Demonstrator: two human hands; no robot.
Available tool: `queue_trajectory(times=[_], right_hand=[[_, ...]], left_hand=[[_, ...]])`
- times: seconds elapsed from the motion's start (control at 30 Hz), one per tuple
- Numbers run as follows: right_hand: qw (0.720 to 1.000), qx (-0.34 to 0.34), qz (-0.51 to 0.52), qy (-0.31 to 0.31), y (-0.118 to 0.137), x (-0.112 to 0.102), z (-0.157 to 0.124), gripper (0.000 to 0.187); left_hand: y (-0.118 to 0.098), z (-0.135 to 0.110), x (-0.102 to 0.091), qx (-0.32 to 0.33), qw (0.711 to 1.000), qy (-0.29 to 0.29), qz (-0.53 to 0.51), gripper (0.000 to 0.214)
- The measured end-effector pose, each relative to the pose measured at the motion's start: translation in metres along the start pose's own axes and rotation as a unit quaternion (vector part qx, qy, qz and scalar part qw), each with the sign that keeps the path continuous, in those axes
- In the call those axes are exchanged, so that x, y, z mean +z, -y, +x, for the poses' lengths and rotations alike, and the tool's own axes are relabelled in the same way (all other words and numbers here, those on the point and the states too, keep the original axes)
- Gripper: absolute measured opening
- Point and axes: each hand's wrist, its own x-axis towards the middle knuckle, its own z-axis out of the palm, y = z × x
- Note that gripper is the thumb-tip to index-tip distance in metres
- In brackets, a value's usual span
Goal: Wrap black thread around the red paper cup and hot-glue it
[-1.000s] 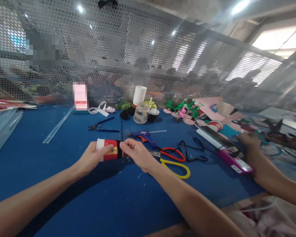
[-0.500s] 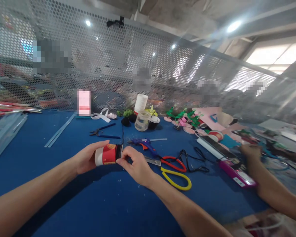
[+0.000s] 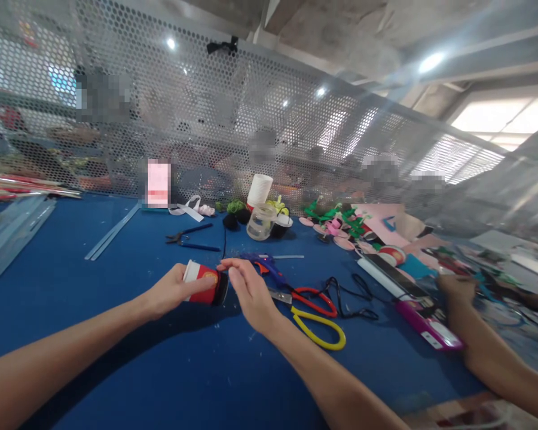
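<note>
A small red and white paper cup (image 3: 200, 273) with a black band round one end lies tilted on its side in my left hand (image 3: 167, 294). My left thumb stretches along the red side, and the other fingers are hidden behind the cup. Beside the black end is my right hand (image 3: 251, 294), its fingers stretched out and the thumb side up. The fingertips are close to the cup's upper edge; I cannot tell whether they touch it. Just behind my right hand lie a blue glue gun (image 3: 275, 273) and scissors (image 3: 320, 334) with one red and one yellow handle.
Pliers (image 3: 199, 246), a clear jar (image 3: 262, 222), stacked white cups (image 3: 260, 190) and a phone (image 3: 158, 184) stand or lie farther back. Clear strips (image 3: 20, 233) are at left. At right are a purple device (image 3: 425, 328) and another person's arm (image 3: 488, 334).
My right hand has let go of the cup's black end, and its fingers have straightened. The cup has turned and shifted slightly right, with my left thumb now along its side.
</note>
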Motion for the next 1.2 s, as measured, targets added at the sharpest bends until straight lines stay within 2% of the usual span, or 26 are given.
queue_trajectory(times=[0.1,0.2,0.3,0.4,0.5,0.57,0.6,0.67,0.73,0.87,1.0,1.07,1.2], right_hand=[[0.998,-0.038,0.015,0.051,0.004,0.003,-0.003,0.022],[0.994,-0.070,0.029,0.072,0.007,0.005,-0.007,0.025],[0.993,-0.065,0.038,0.093,0.007,0.007,-0.008,0.027],[0.997,-0.020,0.025,0.067,0.003,0.002,-0.002,0.026],[0.996,0.059,-0.069,-0.009,-0.008,-0.017,0.013,0.024],[0.971,0.131,-0.196,-0.040,-0.018,-0.037,0.024,0.021],[0.961,0.153,-0.225,-0.045,-0.024,-0.047,0.029,0.018],[0.947,0.188,-0.258,-0.046,-0.035,-0.064,0.034,0.012],[0.936,0.222,-0.271,-0.018,-0.045,-0.073,0.037,0.008],[0.927,0.270,-0.256,0.036,-0.061,-0.068,0.036,0.027],[0.935,0.280,-0.217,0.017,-0.067,-0.060,0.034,0.019],[0.944,0.277,-0.181,0.002,-0.064,-0.060,0.032,0.015],[0.965,0.250,-0.078,0.009,-0.044,-0.061,0.026,0.024]], left_hand=[[0.001,-0.001,0.002,0.007,0.999,0.009,0.036,0.031],[0.003,-0.001,0.003,0.005,0.998,0.010,0.064,0.031],[0.005,0.000,0.004,0.003,0.997,0.002,0.081,0.032],[0.006,0.002,0.003,-0.005,0.995,-0.018,0.102,0.033],[0.006,0.004,0.000,-0.004,0.989,-0.039,0.141,0.036],[0.006,0.006,-0.003,-0.002,0.986,-0.061,0.158,0.037],[0.006,0.007,-0.004,0.000,0.984,-0.074,0.164,0.037],[0.006,0.009,-0.007,-0.006,0.979,-0.096,0.180,0.037],[0.005,0.010,-0.009,0.000,0.977,-0.106,0.186,0.036],[0.003,0.011,-0.009,0.000,0.974,-0.106,0.201,0.034],[0.000,0.010,-0.008,-0.004,0.969,-0.112,0.222,0.033],[0.000,0.010,-0.008,0.001,0.969,-0.107,0.223,0.033],[-0.001,0.010,-0.009,0.002,0.971,-0.100,0.218,0.035]])
